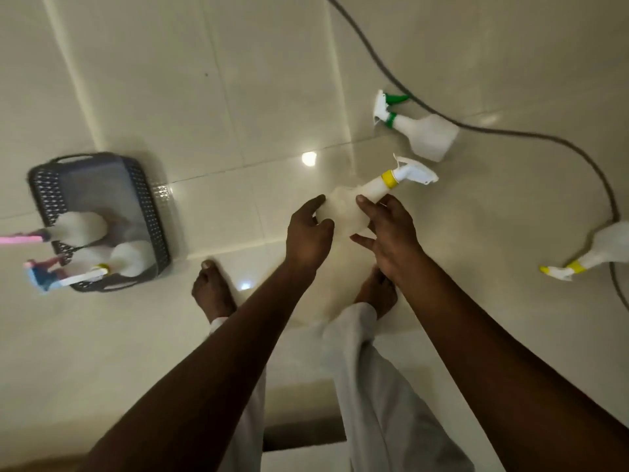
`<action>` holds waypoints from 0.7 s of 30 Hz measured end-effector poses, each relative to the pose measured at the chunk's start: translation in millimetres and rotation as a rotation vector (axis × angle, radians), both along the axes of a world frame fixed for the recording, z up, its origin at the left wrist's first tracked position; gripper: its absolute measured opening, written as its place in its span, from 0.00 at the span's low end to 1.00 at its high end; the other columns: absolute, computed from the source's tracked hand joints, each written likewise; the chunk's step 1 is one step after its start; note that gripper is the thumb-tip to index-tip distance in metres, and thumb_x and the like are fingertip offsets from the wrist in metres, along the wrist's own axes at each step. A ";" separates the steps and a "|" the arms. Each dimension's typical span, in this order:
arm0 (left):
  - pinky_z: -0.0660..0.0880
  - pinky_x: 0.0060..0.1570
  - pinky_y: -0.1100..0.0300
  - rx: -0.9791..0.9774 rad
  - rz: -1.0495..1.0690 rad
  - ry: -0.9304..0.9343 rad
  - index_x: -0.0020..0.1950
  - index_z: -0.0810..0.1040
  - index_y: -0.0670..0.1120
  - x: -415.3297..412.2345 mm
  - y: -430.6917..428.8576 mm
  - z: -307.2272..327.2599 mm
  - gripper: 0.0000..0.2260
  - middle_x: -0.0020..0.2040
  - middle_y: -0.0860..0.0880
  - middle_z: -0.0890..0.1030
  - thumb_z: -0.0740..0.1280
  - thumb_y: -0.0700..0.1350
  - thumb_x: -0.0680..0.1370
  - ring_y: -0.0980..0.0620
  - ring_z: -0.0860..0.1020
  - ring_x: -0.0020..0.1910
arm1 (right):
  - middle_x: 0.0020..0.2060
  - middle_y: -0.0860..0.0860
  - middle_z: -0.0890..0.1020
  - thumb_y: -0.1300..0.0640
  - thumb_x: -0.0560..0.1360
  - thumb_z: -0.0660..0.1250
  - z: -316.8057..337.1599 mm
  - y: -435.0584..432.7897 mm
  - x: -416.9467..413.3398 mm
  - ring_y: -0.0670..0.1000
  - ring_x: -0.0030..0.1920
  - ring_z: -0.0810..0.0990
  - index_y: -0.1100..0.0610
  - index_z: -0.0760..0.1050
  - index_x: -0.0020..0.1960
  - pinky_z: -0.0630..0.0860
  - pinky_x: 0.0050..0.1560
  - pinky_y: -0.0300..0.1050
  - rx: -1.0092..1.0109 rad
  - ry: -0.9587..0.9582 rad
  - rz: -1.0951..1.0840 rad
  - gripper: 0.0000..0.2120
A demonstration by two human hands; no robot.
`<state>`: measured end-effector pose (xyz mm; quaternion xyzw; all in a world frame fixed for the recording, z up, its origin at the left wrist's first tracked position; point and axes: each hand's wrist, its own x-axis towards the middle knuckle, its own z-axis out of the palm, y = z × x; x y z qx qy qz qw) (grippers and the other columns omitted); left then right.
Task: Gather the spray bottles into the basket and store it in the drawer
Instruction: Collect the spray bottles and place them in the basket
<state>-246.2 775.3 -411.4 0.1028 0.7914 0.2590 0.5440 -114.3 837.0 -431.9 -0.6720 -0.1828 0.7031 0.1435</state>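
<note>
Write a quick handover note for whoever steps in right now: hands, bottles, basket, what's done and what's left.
Hands: left hand and right hand both grip the yellow-collared bottle, held above the floor.
Basket: on the floor to the left, with three bottles in it, as far as the blur shows.
On the floor: green-collared bottle lying ahead, against the grey cable; another yellow-collared bottle far right.
Done: several bottles gathered.
Left: basket the held bottle, collect the two on the floor, store the basket in the drawer, which is not in view.

Domestic interior — glossy cream-tiled floor (238,107), bare feet (212,291) standing on it; a dark perforated basket (146,212) left of the feet, a grey cable (510,132) beyond.
</note>
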 end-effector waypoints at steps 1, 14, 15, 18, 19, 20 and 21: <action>0.79 0.55 0.65 0.010 0.029 -0.003 0.79 0.73 0.45 -7.4 -1.7 7.6 0.28 0.76 0.46 0.77 0.64 0.33 0.78 0.48 0.80 0.66 | 0.62 0.50 0.85 0.53 0.78 0.76 8.0 1.0 -9.9 0.52 0.64 0.83 0.52 0.79 0.66 0.83 0.61 0.65 0.030 -0.002 0.034 0.18; 0.75 0.74 0.45 0.159 0.594 0.111 0.75 0.78 0.45 -257.6 -130.0 73.9 0.19 0.71 0.47 0.82 0.65 0.40 0.84 0.49 0.80 0.69 | 0.67 0.45 0.82 0.52 0.76 0.77 64.3 -80.4 -309.9 0.50 0.68 0.80 0.50 0.75 0.72 0.78 0.69 0.57 0.556 0.036 0.740 0.26; 0.76 0.73 0.47 0.174 0.640 0.105 0.73 0.80 0.45 -276.0 -139.5 73.9 0.18 0.68 0.47 0.84 0.65 0.41 0.84 0.50 0.81 0.67 | 0.65 0.45 0.83 0.51 0.76 0.77 61.6 -88.3 -331.4 0.49 0.67 0.81 0.50 0.76 0.71 0.78 0.69 0.55 0.602 0.036 0.788 0.25; 0.79 0.67 0.51 0.216 0.732 0.073 0.65 0.84 0.50 -328.4 -161.2 69.3 0.13 0.63 0.49 0.87 0.65 0.43 0.84 0.54 0.84 0.60 | 0.62 0.45 0.84 0.49 0.76 0.77 49.8 -111.4 -389.0 0.48 0.64 0.82 0.51 0.77 0.69 0.78 0.63 0.45 0.714 0.035 0.868 0.24; 0.80 0.64 0.53 0.219 0.773 0.054 0.62 0.85 0.53 -345.8 -167.7 66.2 0.11 0.60 0.51 0.87 0.65 0.44 0.84 0.56 0.84 0.58 | 0.62 0.46 0.85 0.49 0.76 0.77 44.6 -119.6 -407.7 0.48 0.63 0.82 0.52 0.77 0.69 0.76 0.61 0.40 0.747 0.030 0.888 0.24; 0.80 0.60 0.56 0.223 0.823 0.031 0.60 0.84 0.55 -362.0 -173.4 62.2 0.10 0.58 0.53 0.88 0.65 0.45 0.84 0.58 0.85 0.56 | 0.62 0.47 0.85 0.50 0.76 0.77 39.0 -127.2 -425.5 0.48 0.63 0.81 0.52 0.77 0.69 0.74 0.59 0.35 0.771 0.028 0.905 0.24; 0.79 0.59 0.57 0.233 0.887 -0.002 0.62 0.84 0.54 -373.9 -176.8 57.5 0.10 0.58 0.53 0.88 0.65 0.45 0.85 0.58 0.85 0.56 | 0.63 0.48 0.85 0.51 0.76 0.77 33.2 -133.0 -439.7 0.48 0.63 0.81 0.53 0.77 0.69 0.72 0.58 0.29 0.790 0.026 0.917 0.24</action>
